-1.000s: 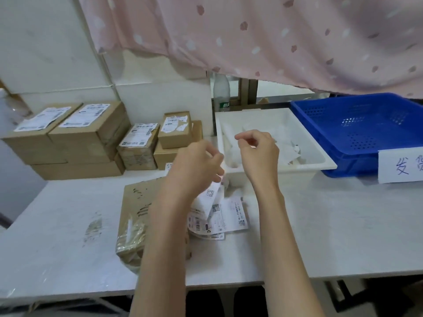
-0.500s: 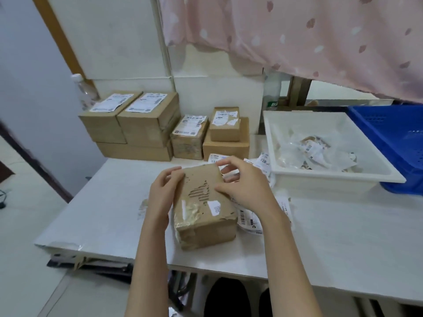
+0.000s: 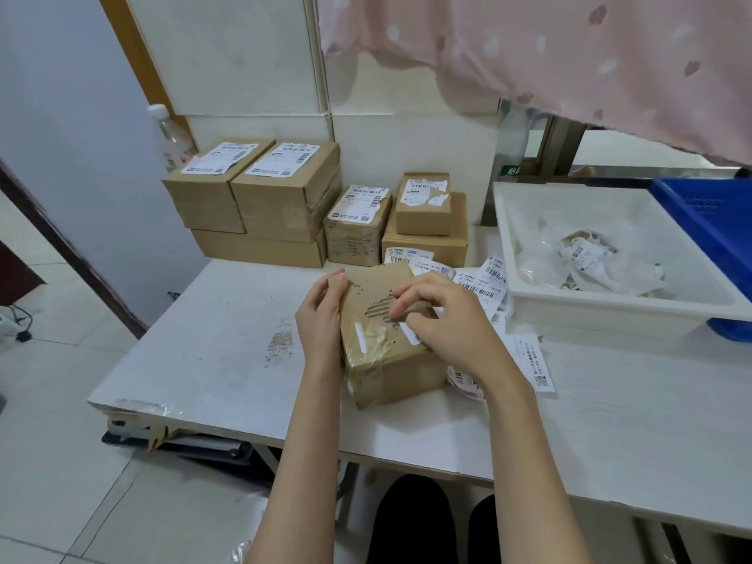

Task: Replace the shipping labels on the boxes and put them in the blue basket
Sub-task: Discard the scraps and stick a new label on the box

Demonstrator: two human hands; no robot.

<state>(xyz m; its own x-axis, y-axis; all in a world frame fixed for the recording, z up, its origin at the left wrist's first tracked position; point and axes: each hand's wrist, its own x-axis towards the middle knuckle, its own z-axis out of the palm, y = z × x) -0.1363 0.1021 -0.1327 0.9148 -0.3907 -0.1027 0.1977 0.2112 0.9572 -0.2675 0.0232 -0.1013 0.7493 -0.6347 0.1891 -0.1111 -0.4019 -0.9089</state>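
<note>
Cardboard box (image 3: pixel 388 335) lay on the bench (image 3: pixel 228 331); left hand (image 3: pixel 321 319) clasped its side, right hand (image 3: pixel 443 319) pinched label remnants on top. Risk: scraping could tear more cardboard, giving new labels (image 3: pixel 484 278) poor adhesion.

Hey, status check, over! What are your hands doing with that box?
Left hand steadies box. Right hand picks at label remnant on top. Blue basket beyond white tray. Loose labels beside box.

Brown box (image 3: pixel 386 343), blue basket (image 3: pixel 708 225), pink spotted curtain (image 3: pixel 549 46).
</note>
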